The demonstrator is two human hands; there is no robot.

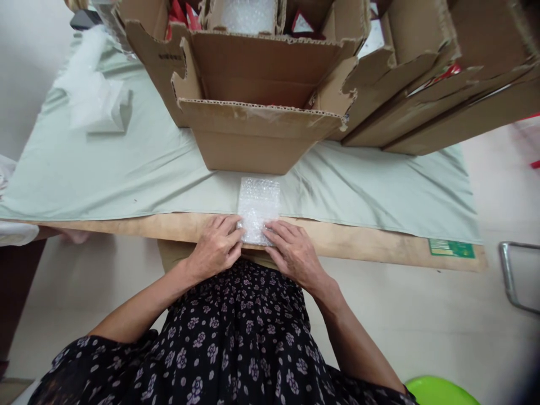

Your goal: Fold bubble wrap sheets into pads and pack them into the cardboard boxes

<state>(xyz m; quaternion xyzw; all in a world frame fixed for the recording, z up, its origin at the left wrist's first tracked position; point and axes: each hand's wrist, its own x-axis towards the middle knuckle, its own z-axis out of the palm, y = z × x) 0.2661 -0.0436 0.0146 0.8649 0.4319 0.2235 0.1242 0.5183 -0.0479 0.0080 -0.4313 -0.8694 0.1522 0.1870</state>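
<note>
A flat, clear bubble-wrap piece [259,205] lies at the table's front edge, partly on the pale green cloth and partly on bare wood. My left hand [219,242] grips its left edge near the bottom, fingers pressed together. On the opposite side my right hand [293,247] has its fingertips on the lower right edge, thumb beneath. Whether anything is inside the wrap cannot be made out. Just behind it stands an open cardboard box [257,140] with notched sides.
More cardboard boxes [379,101] stand at the back and right, some holding red and white items. Loose bubble wrap [95,104] lies at the left. A green card [451,248] is at the right front edge.
</note>
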